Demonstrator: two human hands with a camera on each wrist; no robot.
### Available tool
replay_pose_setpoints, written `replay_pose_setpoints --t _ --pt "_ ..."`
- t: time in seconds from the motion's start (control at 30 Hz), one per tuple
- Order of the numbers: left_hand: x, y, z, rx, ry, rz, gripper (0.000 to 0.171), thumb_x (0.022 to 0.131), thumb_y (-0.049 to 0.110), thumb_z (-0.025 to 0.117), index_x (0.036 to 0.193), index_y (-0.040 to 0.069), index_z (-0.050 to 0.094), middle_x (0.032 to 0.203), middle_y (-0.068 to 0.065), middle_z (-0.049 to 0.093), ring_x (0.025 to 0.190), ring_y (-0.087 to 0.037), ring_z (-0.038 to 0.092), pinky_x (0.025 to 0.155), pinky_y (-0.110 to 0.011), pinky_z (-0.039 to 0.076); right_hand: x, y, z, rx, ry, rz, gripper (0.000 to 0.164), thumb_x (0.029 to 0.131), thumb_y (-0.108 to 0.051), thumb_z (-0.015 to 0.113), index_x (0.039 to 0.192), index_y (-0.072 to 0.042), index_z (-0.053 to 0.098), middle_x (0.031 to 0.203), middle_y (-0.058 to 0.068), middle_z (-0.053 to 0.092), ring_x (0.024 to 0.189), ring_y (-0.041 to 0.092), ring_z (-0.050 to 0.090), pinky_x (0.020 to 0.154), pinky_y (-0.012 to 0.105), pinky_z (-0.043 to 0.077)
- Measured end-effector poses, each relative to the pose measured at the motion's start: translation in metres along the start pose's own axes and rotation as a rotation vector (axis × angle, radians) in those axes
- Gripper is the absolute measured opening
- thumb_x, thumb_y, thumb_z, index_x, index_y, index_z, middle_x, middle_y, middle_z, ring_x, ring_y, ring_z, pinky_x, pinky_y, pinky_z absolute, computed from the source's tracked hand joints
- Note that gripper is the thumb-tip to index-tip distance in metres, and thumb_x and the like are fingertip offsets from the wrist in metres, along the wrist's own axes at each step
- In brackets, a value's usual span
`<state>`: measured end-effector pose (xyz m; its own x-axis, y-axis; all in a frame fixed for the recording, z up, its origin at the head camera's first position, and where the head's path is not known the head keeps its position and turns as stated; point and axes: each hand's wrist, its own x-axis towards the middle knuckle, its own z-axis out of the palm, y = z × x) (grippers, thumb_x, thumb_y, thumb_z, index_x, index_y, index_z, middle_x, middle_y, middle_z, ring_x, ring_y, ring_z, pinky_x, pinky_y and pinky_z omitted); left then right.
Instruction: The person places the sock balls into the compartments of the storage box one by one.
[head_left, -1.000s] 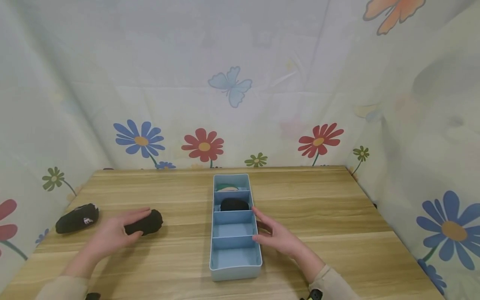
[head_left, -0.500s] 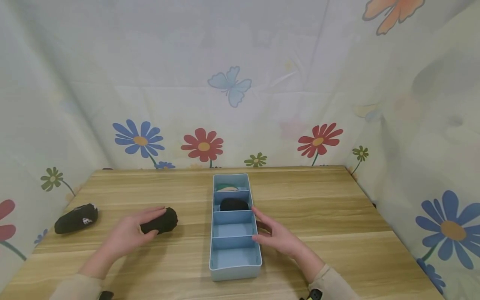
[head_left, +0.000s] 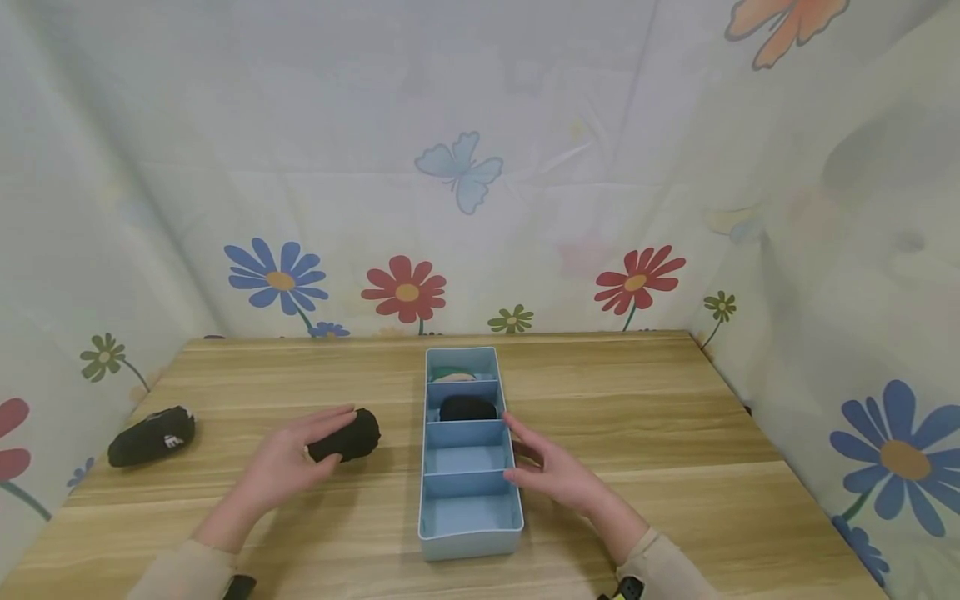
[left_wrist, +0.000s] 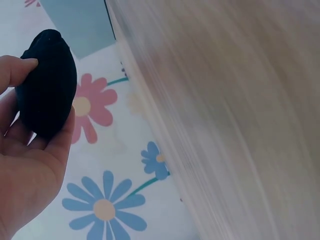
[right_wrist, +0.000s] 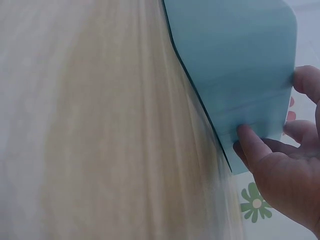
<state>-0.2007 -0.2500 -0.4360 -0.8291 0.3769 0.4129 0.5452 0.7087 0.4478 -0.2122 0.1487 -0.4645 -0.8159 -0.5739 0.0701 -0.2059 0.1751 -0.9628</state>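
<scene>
My left hand holds a black rolled-up cloth bundle between thumb and fingers, left of a long light-blue divided box. In the left wrist view the bundle looks rounded and oblong, with the thumb on one side and fingers on the other. My right hand touches the box's right side with spread fingertips and thumb, holding nothing. The right wrist view shows those fingers against the box's wall. Another black bundle sits in the second compartment from the back.
A black rolled bundle with white lettering lies at the table's left. Something green and pinkish is in the box's rearmost compartment. The two front compartments hold nothing visible. A floral curtain stands behind the wooden table.
My left hand has carried the black bundle rightward, nearer the box. The right hand and the box have stayed where they were.
</scene>
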Motion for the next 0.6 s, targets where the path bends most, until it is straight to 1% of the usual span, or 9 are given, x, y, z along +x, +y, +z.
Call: replay_pose_setpoints --t 0.03,0.07,0.13,0.2,0.27,0.37,0.6 --pt "0.001 0.001 0.002 -0.016 -0.002 -0.002 0.057 0.076 -0.001 0.079 0.130 0.007 0.066 0.135 -0.009 0.061 0.111 -0.030 0.065 0.078 -0.039 0.056 0.000 0.000 0.000 -0.001 0.000 0.001 0.079 0.095 -0.009 0.067 0.157 -0.003 0.019 0.162 0.019 0.017 0.141 0.044 0.031 0.113 0.050 0.029" --pt "0.002 0.001 0.003 -0.021 0.000 -0.003 0.056 0.076 0.000 0.079 0.130 0.007 0.066 0.136 -0.008 0.061 0.115 -0.032 0.062 0.078 -0.038 0.056 0.000 0.000 0.000 -0.001 0.001 0.002 0.079 0.095 -0.009 0.067 0.157 -0.003 0.019 0.162 0.019 0.017 0.141 0.044 0.031 0.113 0.050 0.029" --pt "0.004 0.003 0.006 -0.037 0.004 -0.001 0.056 0.076 -0.001 0.079 0.130 0.007 0.066 0.136 -0.008 0.060 0.116 -0.032 0.062 0.074 -0.033 0.056 0.000 0.000 0.001 0.000 0.001 0.002 0.079 0.095 -0.009 0.067 0.157 -0.003 0.019 0.162 0.019 0.018 0.141 0.044 0.031 0.113 0.050 0.030" --pt "0.006 0.006 0.009 -0.049 0.009 0.009 0.057 0.076 -0.003 0.079 0.130 0.007 0.066 0.136 -0.008 0.060 0.116 -0.033 0.062 0.075 -0.034 0.057 0.000 -0.001 0.001 -0.003 0.000 0.001 0.079 0.095 -0.010 0.067 0.157 -0.003 0.019 0.162 0.019 0.017 0.141 0.044 0.031 0.112 0.050 0.030" --pt "0.008 0.009 0.011 -0.045 0.011 0.014 0.057 0.076 -0.003 0.080 0.130 0.007 0.066 0.136 -0.007 0.060 0.120 -0.033 0.059 0.083 -0.042 0.056 0.000 -0.001 0.001 -0.003 -0.001 -0.001 0.079 0.095 -0.009 0.067 0.157 -0.003 0.019 0.162 0.019 0.017 0.141 0.045 0.031 0.112 0.051 0.030" --pt "0.012 0.013 0.013 -0.051 0.008 0.014 0.057 0.077 -0.002 0.079 0.131 0.008 0.065 0.137 -0.005 0.060 0.123 -0.033 0.057 0.091 -0.051 0.052 0.000 -0.001 0.001 -0.006 -0.002 0.000 0.079 0.095 -0.010 0.067 0.157 -0.003 0.019 0.162 0.020 0.017 0.141 0.045 0.030 0.112 0.051 0.029" --pt "0.018 0.025 0.016 -0.083 0.008 0.003 0.057 0.079 0.000 0.078 0.133 0.010 0.064 0.140 -0.003 0.058 0.126 -0.033 0.055 0.096 -0.053 0.049 0.000 -0.001 0.000 -0.013 0.003 0.015 0.079 0.095 -0.010 0.067 0.158 -0.004 0.019 0.162 0.019 0.018 0.141 0.044 0.031 0.112 0.050 0.029"
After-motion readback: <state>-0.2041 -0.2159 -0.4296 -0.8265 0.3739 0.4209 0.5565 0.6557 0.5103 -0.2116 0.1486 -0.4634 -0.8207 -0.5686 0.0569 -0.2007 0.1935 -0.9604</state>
